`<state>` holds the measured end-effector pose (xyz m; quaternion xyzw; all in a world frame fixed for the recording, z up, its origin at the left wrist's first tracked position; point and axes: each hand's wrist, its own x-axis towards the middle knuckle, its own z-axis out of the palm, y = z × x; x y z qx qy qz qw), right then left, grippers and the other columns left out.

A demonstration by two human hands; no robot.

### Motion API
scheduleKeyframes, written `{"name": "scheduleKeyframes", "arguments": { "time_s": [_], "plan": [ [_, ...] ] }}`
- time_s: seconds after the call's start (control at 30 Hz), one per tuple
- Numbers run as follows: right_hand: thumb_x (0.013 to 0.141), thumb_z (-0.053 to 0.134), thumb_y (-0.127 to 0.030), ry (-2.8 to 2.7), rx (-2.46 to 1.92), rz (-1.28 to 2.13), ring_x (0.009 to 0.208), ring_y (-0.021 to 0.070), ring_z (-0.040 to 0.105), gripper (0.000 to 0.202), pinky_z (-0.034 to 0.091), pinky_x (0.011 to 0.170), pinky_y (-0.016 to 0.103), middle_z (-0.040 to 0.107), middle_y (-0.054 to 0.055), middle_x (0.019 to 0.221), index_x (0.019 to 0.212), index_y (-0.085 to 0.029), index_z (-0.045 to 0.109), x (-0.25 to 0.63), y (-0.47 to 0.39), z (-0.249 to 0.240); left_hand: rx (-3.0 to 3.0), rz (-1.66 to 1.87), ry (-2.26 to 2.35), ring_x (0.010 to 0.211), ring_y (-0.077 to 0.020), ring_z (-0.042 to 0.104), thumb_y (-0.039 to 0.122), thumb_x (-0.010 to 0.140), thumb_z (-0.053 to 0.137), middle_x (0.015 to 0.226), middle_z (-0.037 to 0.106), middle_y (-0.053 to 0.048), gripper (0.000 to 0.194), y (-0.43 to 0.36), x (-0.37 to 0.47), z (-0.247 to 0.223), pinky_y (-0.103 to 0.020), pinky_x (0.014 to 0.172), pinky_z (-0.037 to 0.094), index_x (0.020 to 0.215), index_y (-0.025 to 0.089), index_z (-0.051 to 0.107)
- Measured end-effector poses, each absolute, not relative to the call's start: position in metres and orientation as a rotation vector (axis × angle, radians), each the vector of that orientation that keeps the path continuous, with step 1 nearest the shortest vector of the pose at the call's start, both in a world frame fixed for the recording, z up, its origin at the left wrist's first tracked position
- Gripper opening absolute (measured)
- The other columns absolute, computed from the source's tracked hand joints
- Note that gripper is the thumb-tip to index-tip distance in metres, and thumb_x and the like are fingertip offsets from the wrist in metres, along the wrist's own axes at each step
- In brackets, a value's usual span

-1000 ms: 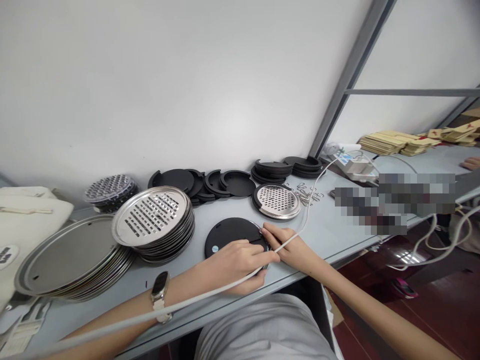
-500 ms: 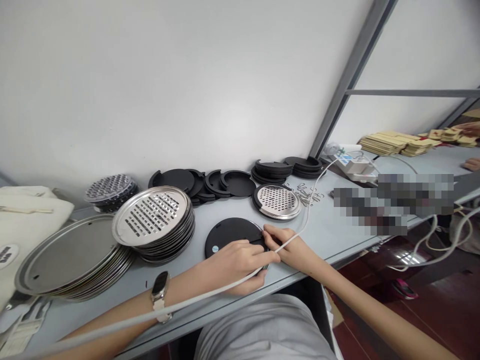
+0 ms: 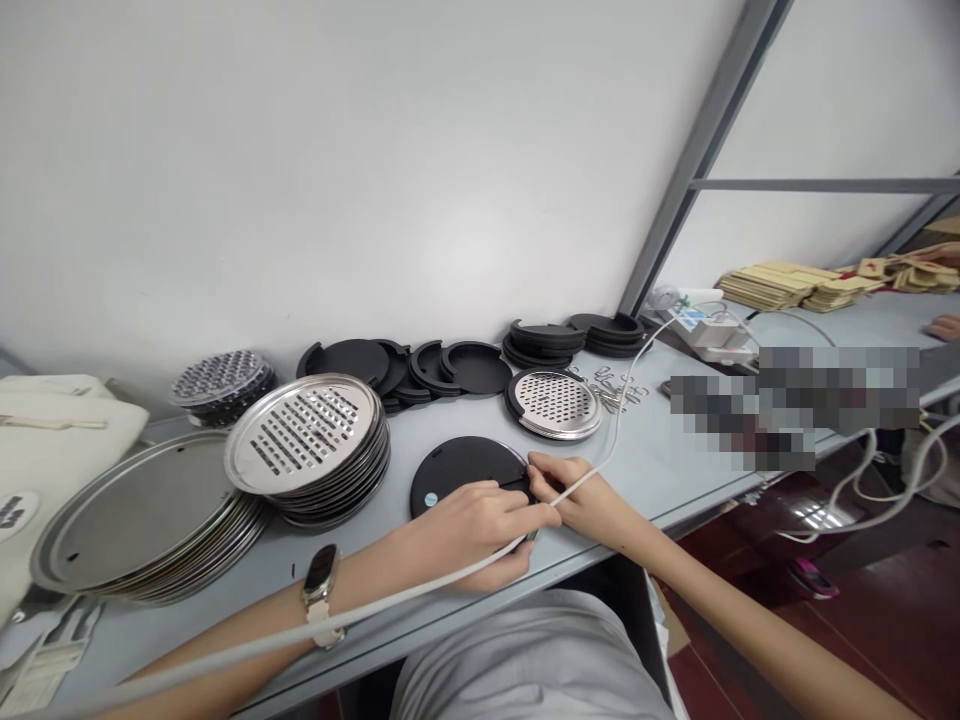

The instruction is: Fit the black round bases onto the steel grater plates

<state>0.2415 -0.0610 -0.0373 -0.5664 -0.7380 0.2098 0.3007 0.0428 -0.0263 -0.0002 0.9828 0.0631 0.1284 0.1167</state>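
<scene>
A black round grater base (image 3: pixel 461 462) lies on the table in front of me, with a small blue-white round sticker near its left edge. My left hand (image 3: pixel 484 525) reaches across its near side, fingers curled round the near right edge. At the right rim, my right hand (image 3: pixel 562 485) is closed in a pinch; what is between its fingertips is hidden. A white cable (image 3: pixel 420 582) runs in front of both hands. Just beyond, a round metal grater plate (image 3: pixel 557 402) sits in another black base, beside a scatter of small metal clips (image 3: pixel 619 388).
Stacked slotted grater plates (image 3: pixel 307 430) and larger metal discs (image 3: pixel 142 510) stand at left. More black bases (image 3: pixel 480 368) line the wall. A perforated stack (image 3: pixel 223 378) is behind. At right are a white power box (image 3: pixel 709 330), light-coloured flat pieces (image 3: pixel 772 285) and another person's hand (image 3: pixel 943 327).
My hands and the black base hold nearly the same place and pose. At the far right, the other person's hand has shifted among the light-coloured pieces.
</scene>
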Motion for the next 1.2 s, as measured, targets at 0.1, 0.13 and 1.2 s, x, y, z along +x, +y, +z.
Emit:
{"name": "scheduleKeyframes", "arguments": {
  "time_s": [0.1, 0.13, 1.2],
  "plan": [
    [0.091, 0.039, -0.028, -1.96, -1.509, 0.551, 0.05, 0.0096, 0.029, 0.026, 0.024, 0.051, 0.024, 0.032, -0.007, 0.055, 0.067, -0.021, 0.035, 0.2412, -0.0612, -0.0369, 2.88, 0.369, 0.186, 0.084, -0.0179, 0.059, 0.015, 0.089, 0.047, 0.093, 0.063, -0.005, 0.028, -0.026, 0.0429, -0.0005, -0.029, 0.08, 0.045, 0.116, 0.017, 0.052],
    [0.091, 0.039, -0.028, -1.96, -1.509, 0.547, 0.05, 0.0096, 0.029, 0.025, 0.024, 0.051, 0.024, 0.033, -0.006, 0.056, 0.067, -0.021, 0.035, 0.2412, -0.0613, -0.0369, 2.882, 0.366, 0.186, 0.084, -0.0179, 0.059, 0.015, 0.089, 0.047, 0.093, 0.063, -0.005, 0.028, -0.0259, 0.0429, -0.0007, -0.03, 0.081, 0.045, 0.116, 0.017, 0.052],
    [0.095, 0.038, -0.032, -1.976, -1.481, 0.537, 0.05, 0.0099, 0.033, 0.025, 0.026, 0.052, 0.024, 0.035, -0.007, 0.057, 0.073, -0.022, 0.037, 0.2425, -0.0614, -0.0409, 2.874, 0.383, 0.182, 0.082, -0.0169, 0.058, 0.016, 0.089, 0.046, 0.091, 0.062, -0.004, 0.029, -0.0252, 0.0426, -0.002, -0.029, 0.081, 0.045, 0.118, 0.018, 0.052]
  ]
}}
